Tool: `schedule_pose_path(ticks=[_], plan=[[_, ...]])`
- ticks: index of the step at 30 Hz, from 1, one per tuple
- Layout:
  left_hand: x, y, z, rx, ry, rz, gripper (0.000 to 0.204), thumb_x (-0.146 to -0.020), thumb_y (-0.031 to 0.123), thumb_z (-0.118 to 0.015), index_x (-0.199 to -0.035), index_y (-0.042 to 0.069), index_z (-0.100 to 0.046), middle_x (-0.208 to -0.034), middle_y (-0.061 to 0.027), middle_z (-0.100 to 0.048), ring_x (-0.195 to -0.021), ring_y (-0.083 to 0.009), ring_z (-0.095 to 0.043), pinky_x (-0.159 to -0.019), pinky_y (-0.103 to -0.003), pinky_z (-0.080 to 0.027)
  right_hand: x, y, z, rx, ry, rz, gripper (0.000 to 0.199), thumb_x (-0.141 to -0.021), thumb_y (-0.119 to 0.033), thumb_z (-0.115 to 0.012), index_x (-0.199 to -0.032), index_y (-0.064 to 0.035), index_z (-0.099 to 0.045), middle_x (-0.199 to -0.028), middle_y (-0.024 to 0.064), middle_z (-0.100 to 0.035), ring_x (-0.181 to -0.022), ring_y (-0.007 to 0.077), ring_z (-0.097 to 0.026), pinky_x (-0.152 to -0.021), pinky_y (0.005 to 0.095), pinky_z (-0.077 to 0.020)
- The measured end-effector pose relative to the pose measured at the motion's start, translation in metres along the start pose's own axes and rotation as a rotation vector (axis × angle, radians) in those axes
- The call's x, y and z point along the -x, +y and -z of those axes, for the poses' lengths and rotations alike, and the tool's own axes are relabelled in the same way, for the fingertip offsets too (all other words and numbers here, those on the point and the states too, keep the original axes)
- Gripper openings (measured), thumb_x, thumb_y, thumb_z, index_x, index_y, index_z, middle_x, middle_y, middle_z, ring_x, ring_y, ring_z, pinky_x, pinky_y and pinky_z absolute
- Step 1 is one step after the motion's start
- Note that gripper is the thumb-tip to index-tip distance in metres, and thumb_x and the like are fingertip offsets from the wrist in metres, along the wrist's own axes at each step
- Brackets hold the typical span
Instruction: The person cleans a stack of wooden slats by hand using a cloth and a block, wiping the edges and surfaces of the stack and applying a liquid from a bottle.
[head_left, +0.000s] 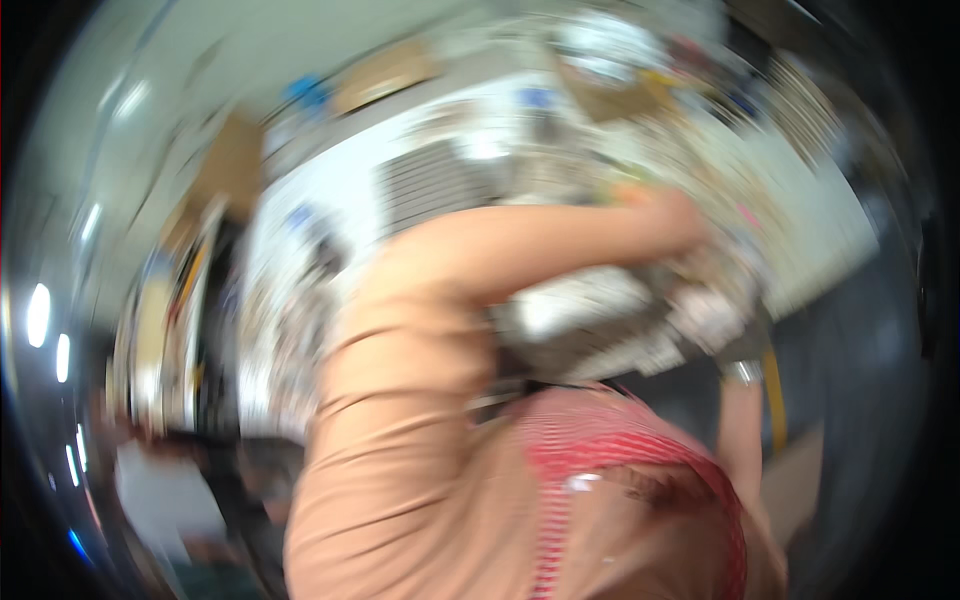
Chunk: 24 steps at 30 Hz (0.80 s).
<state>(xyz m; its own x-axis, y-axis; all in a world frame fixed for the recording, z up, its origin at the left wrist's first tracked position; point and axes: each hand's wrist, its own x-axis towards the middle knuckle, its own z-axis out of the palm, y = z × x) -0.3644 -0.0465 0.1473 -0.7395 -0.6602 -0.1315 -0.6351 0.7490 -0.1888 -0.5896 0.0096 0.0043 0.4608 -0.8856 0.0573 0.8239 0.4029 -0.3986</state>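
Whole view: smeared by motion, no sharp edge anywhere.

My left arm (520, 250): reaches up and right across the frame; its hand is lost in blur near the pale bundle (600, 310), so I cannot tell whether my fingers grip it.

My right forearm (740, 430): rises along the right side, with a watch-like band (742, 372) at the wrist; the hand above it is hidden behind the bundle.

Bundle: whitish and grey, kind unreadable.

White table (330, 190): littered with objects too blurred to name.

Brown boxes (385, 72): outlines only.

Lower left: a blurred figure (160, 490), partly cut off by the rim.
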Motion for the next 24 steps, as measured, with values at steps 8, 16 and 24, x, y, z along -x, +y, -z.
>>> schedule_pose_path(ticks=[8,16,24], plan=[[0.005,-0.013,-0.038,-0.072,0.461,-0.085,0.016,-0.073,0.033,-0.06,-0.082,0.019,-0.063,-0.069,-0.0052,-0.065,-0.068,-0.0268,-0.066,-0.052,-0.046,-0.046,-0.012,-0.003,-0.031,0.236,0.136,-0.196,0.061,-0.096,-0.048,-0.037,-0.142,-0.0088,-0.031,-0.141,0.011,-0.039,-0.128,0.0256,-0.037,-0.11,0.0474,-0.0249],[0.048,-0.023,-0.011,-0.136,0.354,0.111,0.025,-0.077,0.035,-0.058,-0.101,0.03,-0.061,-0.079,-0.0016,-0.067,-0.076,-0.0242,-0.066,-0.062,-0.046,-0.044,-0.054,-0.002,-0.048,0.285,0.185,-0.325,0.068,-0.093,-0.052,-0.041,-0.142,-0.0055,-0.029,-0.143,0.0141,-0.036,-0.129,0.0294,-0.036,-0.11,0.0496,-0.0247],[0.049,-0.037,-0.014,-0.147,0.309,0.196,0.023,-0.073,0.036,-0.063,-0.094,0.028,-0.063,-0.078,-0.0017,-0.067,-0.074,-0.0237,-0.066,-0.058,-0.045,-0.045,-0.061,0.001,-0.043,0.22,0.252,-0.393,0.076,-0.09,-0.055,-0.045,-0.142,-0.0021,-0.028,-0.144,0.0173,-0.033,-0.13,0.0332,-0.034,-0.109,0.0518,-0.0245]])
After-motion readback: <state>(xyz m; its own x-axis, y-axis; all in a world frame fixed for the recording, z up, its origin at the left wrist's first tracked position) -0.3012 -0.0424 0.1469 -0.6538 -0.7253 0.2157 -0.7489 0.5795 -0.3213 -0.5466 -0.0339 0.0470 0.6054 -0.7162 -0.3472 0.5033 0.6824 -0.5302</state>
